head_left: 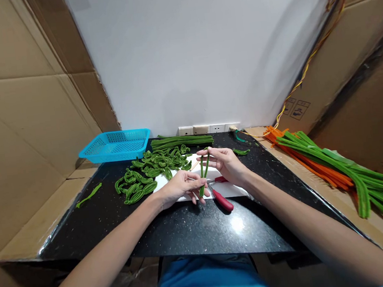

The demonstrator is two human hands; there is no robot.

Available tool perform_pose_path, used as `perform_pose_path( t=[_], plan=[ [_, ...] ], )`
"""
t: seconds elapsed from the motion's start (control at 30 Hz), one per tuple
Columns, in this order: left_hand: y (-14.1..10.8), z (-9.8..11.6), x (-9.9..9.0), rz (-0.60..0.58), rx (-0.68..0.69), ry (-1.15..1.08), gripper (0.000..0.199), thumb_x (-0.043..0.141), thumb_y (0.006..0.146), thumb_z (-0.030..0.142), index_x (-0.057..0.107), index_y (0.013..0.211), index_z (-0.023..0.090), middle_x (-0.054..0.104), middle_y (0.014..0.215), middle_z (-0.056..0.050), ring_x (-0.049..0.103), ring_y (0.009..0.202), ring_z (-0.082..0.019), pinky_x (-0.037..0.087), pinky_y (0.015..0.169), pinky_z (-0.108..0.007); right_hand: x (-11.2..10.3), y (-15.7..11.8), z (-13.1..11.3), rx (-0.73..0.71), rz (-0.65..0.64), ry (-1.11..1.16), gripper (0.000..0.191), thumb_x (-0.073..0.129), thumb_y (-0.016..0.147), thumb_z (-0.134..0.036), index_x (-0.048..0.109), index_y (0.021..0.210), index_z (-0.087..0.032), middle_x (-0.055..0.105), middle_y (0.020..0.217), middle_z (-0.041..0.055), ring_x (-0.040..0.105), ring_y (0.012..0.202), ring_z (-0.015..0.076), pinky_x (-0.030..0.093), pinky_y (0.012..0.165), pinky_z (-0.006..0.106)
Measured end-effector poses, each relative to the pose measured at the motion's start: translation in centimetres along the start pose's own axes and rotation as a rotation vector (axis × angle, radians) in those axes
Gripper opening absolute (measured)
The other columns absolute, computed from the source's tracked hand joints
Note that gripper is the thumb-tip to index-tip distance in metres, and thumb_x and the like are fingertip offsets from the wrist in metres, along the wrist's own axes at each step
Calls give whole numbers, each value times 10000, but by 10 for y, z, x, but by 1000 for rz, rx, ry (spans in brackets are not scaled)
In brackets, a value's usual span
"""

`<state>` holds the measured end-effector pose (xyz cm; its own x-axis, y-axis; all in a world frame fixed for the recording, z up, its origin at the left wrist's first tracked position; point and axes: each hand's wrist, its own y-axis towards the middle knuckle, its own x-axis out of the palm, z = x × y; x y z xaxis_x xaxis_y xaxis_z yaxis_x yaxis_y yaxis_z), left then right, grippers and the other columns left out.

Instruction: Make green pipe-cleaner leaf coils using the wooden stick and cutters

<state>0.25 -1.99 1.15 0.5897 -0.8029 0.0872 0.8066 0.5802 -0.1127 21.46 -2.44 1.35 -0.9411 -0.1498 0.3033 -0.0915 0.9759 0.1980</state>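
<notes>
Observe folded green strip (207, 165) pinched at bend by right hand (227, 162) and at lower ends by left hand (184, 185), above white sheet (162, 182) on desk (188, 236). Avoid slackening either pinch: likely to spring open.

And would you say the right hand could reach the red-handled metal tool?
Probably yes: the red-handled tool lies close by, its nearer handle uncovered, though the right hand might first have to release the bent, fuzzy green strip.

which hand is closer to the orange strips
Right. The right hand is left of the orange strips, across a stretch of black tabletop; the left hand is farther left, beyond the right hand.
</notes>
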Motion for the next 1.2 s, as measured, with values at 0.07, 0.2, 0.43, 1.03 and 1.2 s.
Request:
perform_pose_path(
  t=[0.07,0.2,0.43,1.03,1.2],
  plan=[
    [0,0,0,-2,5,2,467,838,810,552,708,823,104,790,875,-122,748,638,-163,535,503,-204,-1,0,0,41,-5,39,398,799,838,-577,823,858,-180,802,1090,128,751,975,261,564,954,416],
    [1,-4,-3,-14,10,-6,463,827,823,550,709,846,103,793,887,-131,752,650,-167,534,498,-201,-4,1,2,57,13,38,370,854,796,-546,806,863,-186,808,1088,127,766,994,279,572,967,425],
    [4,-7,-5,-25,22,-31,439,831,832,519,711,875,100,790,867,-123,744,626,-162,521,475,-190,-7,4,4,58,95,109,370,929,710,-510,749,818,-205,817,989,93,779,957,257,581,971,399],
    [1,-2,-7,-32,29,22,409,793,877,496,730,852,93,783,848,-108,575,402,-48,291,378,-166,-9,7,1,28,182,142,390,1020,574,-395,787,833,-219,816,866,38,774,871,193,594,955,358],
    [0,0,-6,-15,10,48,441,803,852,529,740,857,93,785,887,-127,550,400,-48,273,378,-183,-10,7,0,6,171,116,368,1013,585,-397,794,819,-217,810,854,29,762,861,184,581,956,355]
  ],
)
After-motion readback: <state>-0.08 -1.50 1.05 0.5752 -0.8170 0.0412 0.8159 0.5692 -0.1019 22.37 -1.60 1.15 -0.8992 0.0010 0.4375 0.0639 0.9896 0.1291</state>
